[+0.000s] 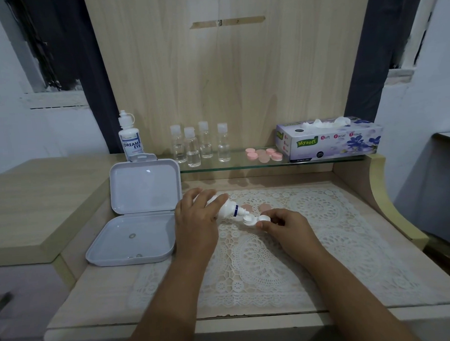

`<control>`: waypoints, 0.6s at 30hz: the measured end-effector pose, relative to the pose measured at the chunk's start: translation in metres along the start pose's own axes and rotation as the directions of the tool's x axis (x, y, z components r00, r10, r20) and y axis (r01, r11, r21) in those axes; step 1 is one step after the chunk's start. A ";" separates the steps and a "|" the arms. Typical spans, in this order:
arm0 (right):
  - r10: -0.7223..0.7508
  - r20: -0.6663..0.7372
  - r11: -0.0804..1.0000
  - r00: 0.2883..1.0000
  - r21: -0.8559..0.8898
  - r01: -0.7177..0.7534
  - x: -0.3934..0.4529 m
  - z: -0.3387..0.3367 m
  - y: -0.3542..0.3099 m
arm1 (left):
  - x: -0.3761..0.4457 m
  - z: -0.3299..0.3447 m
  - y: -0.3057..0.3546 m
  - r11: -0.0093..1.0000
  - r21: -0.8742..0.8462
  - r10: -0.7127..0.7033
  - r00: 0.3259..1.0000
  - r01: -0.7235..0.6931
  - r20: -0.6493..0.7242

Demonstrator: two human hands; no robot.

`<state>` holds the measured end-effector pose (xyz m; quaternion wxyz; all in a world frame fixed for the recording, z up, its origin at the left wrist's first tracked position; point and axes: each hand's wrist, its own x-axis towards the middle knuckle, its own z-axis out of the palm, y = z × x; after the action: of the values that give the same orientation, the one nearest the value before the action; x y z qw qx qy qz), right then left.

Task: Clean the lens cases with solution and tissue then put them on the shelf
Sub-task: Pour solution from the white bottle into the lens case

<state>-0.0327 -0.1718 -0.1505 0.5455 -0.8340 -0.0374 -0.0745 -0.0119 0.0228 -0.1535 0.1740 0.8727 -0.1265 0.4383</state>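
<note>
My left hand (195, 222) grips a white solution bottle (226, 211), tipped sideways with its nozzle over a white lens case (253, 219). My right hand (284, 227) pinches that case by its right cup, just above the lace mat (310, 244). Two pink caps (256, 208) lie on the mat behind the case. Pink lens cases (264, 154) sit on the glass shelf (320, 162) beside the tissue box (330, 140), which has a tissue sticking out.
An open white plastic box (141, 214) lies at the left of the mat. A second solution bottle (130, 138) and several small clear bottles (202, 145) stand on the shelf. A wooden panel rises behind the shelf.
</note>
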 end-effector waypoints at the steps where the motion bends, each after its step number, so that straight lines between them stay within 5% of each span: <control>1: -0.001 0.001 1.000 1.000 -0.003 0.001 0.000 0.000 0.000 | 0.000 0.000 0.000 1.000 0.000 0.004 1.000 -0.004 -0.001; 18: -0.006 0.000 1.000 1.000 -0.007 0.006 0.000 0.000 0.000 | 0.000 0.001 -0.003 1.000 0.004 -0.010 1.000 0.010 0.009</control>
<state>-0.0322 -0.1722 -0.1505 0.5424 -0.8357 -0.0398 -0.0761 -0.0103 0.0247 -0.1549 0.1738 0.8757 -0.1222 0.4337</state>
